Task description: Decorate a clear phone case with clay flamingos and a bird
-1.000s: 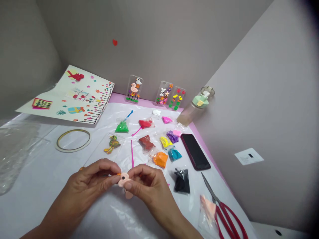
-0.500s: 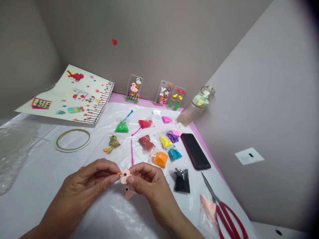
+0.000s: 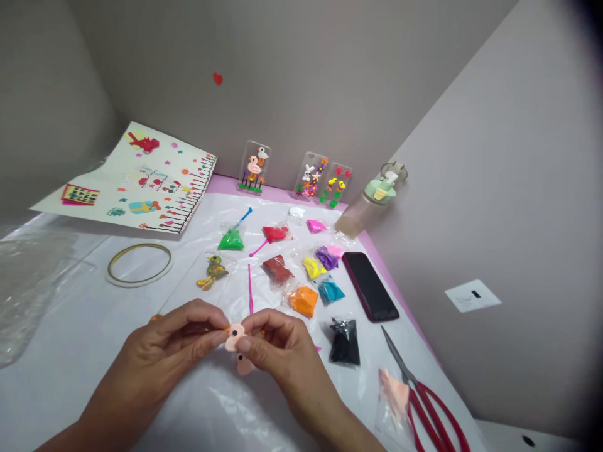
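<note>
Between my hands is a small pale pink clay bird shape [image 3: 233, 343] with a black dot eye. My right hand [image 3: 292, 355] pinches it by its right side between thumb and fingers. At the bird's left edge, my left hand [image 3: 176, 348] has thumb and forefinger closed on a tiny orange clay piece [image 3: 227, 329], which touches the pink head. A second pale pink clay shape [image 3: 244, 366] with a black dot lies just below, partly covered by the first shape and my right thumb. Beyond my hands a green and orange clay bird [image 3: 213, 272] sits on a clear case.
Bags of coloured clay, such as orange [image 3: 304, 301] and black [image 3: 343, 341], lie ahead and right. Red-handled scissors [image 3: 424, 395], a phone [image 3: 370, 287] and a bottle [image 3: 360, 213] are at the right. A tape roll [image 3: 112, 276] lies left; decorated cases [image 3: 255, 167] lean on the wall.
The held pink bird shape has tilted slightly and shifted a little down and left, now overlapping the second pink shape. Both hands keep their grip.
</note>
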### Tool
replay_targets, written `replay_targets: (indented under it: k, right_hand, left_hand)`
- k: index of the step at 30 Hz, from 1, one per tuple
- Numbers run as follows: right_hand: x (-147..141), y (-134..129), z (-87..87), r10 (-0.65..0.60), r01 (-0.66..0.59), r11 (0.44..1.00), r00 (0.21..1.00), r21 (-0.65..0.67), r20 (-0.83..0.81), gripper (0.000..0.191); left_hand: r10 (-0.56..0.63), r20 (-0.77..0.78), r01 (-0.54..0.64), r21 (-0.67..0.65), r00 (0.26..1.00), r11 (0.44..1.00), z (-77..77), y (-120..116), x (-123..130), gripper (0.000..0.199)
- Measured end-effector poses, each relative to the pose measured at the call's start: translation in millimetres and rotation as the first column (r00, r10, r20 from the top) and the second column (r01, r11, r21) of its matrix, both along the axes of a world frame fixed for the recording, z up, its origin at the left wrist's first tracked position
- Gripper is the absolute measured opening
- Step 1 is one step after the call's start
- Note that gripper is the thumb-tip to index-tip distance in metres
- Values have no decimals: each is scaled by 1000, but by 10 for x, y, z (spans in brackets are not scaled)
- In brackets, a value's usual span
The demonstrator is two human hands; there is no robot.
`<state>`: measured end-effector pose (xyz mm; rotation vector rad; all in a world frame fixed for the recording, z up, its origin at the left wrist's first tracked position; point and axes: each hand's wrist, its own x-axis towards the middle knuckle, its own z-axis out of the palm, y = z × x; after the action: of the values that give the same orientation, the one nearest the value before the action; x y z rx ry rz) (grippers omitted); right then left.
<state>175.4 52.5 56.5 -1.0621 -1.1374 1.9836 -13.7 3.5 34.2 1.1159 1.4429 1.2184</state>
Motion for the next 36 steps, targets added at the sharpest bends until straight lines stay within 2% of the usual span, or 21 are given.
replay_targets:
  k: [5,12,18,22,25,28,32,36]
  right_hand:
    - [-3,-3,23,-13,13,1000,999,3,-33,33]
    - [0,1,19,-33,33,999,999,3,4,35]
    - [-21,-10,38,-33,32,999,999,16,42,38]
    - [-21,-14,41,-27,26,1000,998,10,54,39]
    - [-13,-8,37,-24,24,1000,999,-2,42,39]
    - [-2,3,28,-25,25,1000,1000,-11,15,38]
    - [7,8,10,-17,17,1000,1000,-8,10,37]
    - [7,2,3,-9,9,1000,1000,4,19,37]
  left_hand:
    - [24,-18,-24,-42,1000,999,-21,-7,-13,24]
    - [-136,-170,130,-45,976,990,-152,33,-173,23]
    - [-170,-164,156,-93,972,983,-51,18,-97,32]
    - [-139,-137,128,-87,981,988,-25,0,-51,31]
    - [-51,-134,47,-35,990,998,-52,-23,-42,27]
    - [34,-171,-19,84,985,996,-51,-28,-41,20]
    - [1,-299,83,267,954,960,20,8,-45,3]
    - [-8,-357,134,330,934,934,56,23,-49,8]
